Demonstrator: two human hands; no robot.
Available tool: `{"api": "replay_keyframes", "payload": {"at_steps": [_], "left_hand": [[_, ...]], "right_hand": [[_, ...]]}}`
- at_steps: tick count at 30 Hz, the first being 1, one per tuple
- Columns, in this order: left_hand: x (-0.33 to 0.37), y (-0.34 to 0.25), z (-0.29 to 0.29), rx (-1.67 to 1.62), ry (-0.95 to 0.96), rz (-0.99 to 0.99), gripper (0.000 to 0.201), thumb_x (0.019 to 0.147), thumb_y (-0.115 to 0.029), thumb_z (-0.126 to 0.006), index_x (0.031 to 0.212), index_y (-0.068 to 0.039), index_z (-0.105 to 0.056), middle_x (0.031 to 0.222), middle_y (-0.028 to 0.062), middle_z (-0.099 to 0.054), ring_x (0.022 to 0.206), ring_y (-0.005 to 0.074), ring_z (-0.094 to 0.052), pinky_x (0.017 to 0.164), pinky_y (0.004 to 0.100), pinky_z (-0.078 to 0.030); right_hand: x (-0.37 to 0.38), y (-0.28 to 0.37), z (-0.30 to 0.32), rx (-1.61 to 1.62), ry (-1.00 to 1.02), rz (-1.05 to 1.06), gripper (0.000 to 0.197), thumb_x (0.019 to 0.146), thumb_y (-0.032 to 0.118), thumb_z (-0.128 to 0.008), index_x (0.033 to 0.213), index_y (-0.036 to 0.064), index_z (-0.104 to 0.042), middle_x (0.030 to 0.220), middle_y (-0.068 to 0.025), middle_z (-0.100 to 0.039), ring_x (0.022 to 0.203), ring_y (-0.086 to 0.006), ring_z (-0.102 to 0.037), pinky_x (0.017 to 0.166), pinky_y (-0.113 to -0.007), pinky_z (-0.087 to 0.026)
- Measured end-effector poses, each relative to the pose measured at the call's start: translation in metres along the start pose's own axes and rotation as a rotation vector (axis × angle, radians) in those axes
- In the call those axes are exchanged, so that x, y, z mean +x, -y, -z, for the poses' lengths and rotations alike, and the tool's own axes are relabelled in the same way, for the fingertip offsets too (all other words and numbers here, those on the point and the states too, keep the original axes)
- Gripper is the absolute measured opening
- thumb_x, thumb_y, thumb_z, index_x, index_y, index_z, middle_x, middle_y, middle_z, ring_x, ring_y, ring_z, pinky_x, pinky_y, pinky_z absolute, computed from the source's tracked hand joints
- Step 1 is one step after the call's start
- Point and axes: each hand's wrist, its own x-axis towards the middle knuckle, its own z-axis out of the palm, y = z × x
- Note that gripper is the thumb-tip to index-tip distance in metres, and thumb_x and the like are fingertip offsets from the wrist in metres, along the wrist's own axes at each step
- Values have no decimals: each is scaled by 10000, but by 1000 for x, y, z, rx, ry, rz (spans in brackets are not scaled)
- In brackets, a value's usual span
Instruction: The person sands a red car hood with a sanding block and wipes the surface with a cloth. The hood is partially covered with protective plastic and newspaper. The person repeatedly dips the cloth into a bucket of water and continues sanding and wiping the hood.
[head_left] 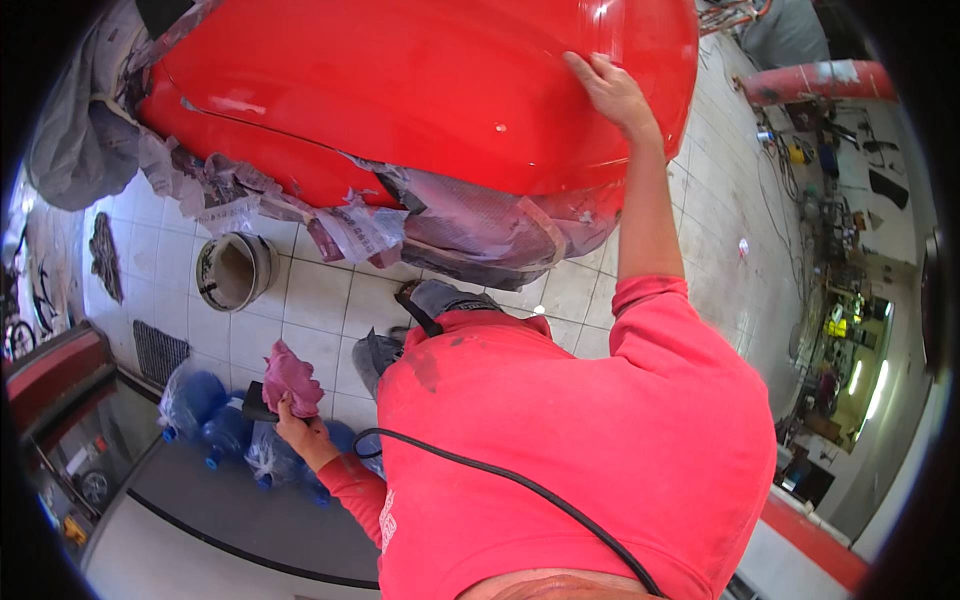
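A glossy red car hood [400,90] fills the top of the view. My right hand [615,98] lies near its right side, fingers stretched out over the painted surface and apparently touching it. Down at the lower left, my left hand [300,432] is closed around a crumpled pink cloth [291,378]. A dark flat piece [257,403] sticks out beside the cloth in the same hand; its kind is unclear. Masking paper and plastic [480,215], taped and stained with red, cover the car below the hood's edge.
A dirty bucket [237,271] stands on the white tiled floor [318,300]. Several blue water jugs [228,432] sit by a dark grey surface [250,510] at the lower left. A red post [820,82] and cluttered shelving [835,270] are at the right.
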Motion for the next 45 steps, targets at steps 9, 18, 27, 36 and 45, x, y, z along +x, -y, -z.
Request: {"api": "replay_keyframes", "payload": {"at_steps": [9,18,27,36,45], "left_hand": [[198,-84,-19,68,241,88,369,871,-163,-836,1121,87,-730,1046,125,-760,886,252,-763,735,364,-615],[396,-110,0,175,519,57,349,990,-62,-703,1321,46,-720,1254,141,-752,1159,248,-727,894,369,-640],[567,-116,-52,354,222,-94,469,821,-92,-814,1259,-38,-657,970,68,-735,816,188,-692,741,358,-567],[716,96,-102,929,171,-179,911,782,-264,-787,1622,-77,-488,1304,307,-716,1252,514,-666,1081,555,-532],[833,297,-110,1342,427,105,613,976,-504,-653,1363,-37,-739,1374,310,-711,1331,447,-672,1105,526,-534]], "right_hand": [[-117,245,-132,67,-35,347,1156,961,709,-730,1651,-131,-340,1752,-329,-300,1672,-405,-232,1338,-440,-283],[-110,320,-219,-481,-202,215,1359,857,814,-750,1702,-110,-222,1791,-315,-216,1690,-413,-183,1349,-471,-267],[-86,337,-203,-687,-98,-97,1276,871,629,-862,1677,-147,-248,1795,-315,-211,1697,-365,-189,1380,-408,-171],[-87,306,-160,-441,-53,-184,931,1041,260,-749,1746,-21,-211,1747,-235,-392,1559,-302,-458,1297,-395,-315],[-108,359,-150,-753,-175,-407,686,1107,435,-680,1562,-39,-484,1480,-131,-604,1355,-237,-549,1208,-387,-381]]}}
